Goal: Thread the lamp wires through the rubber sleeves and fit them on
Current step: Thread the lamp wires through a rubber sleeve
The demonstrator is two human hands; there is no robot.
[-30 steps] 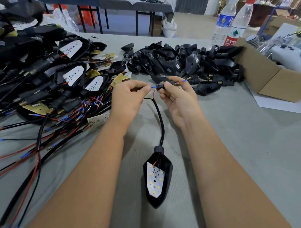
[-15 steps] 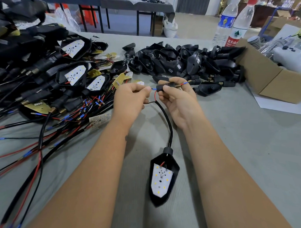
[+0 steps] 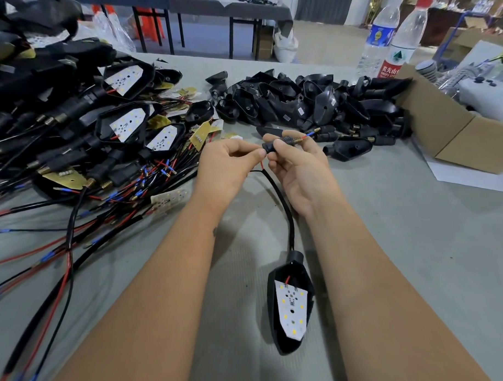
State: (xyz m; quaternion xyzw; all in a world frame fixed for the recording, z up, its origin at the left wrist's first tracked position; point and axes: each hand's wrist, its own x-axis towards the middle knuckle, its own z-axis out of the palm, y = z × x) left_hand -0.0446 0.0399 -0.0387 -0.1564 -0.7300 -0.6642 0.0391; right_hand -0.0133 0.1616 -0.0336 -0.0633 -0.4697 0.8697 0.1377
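Left hand (image 3: 228,164): wires (image 3: 261,166) are pinched.
Right hand (image 3: 299,166): rubber sleeve (image 3: 270,146) is gripped.
Lamp (image 3: 290,305): laid on table (image 3: 399,238).

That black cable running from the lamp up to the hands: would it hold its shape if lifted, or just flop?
Probably floppy: the black cable curves loosely between the lamp and the hands. It looks thin, so likely light. Lifted further, the lamp would probably drag or dangle from it.

A black rubber sleeve (image 3: 270,146) with a threaded brass end is held level above the table, and thin red and blue wires (image 3: 307,135) stick out past the brass. A black cable (image 3: 284,204) curves from it down to a black lamp (image 3: 290,307) lying face-up on the table, its white LED board showing.
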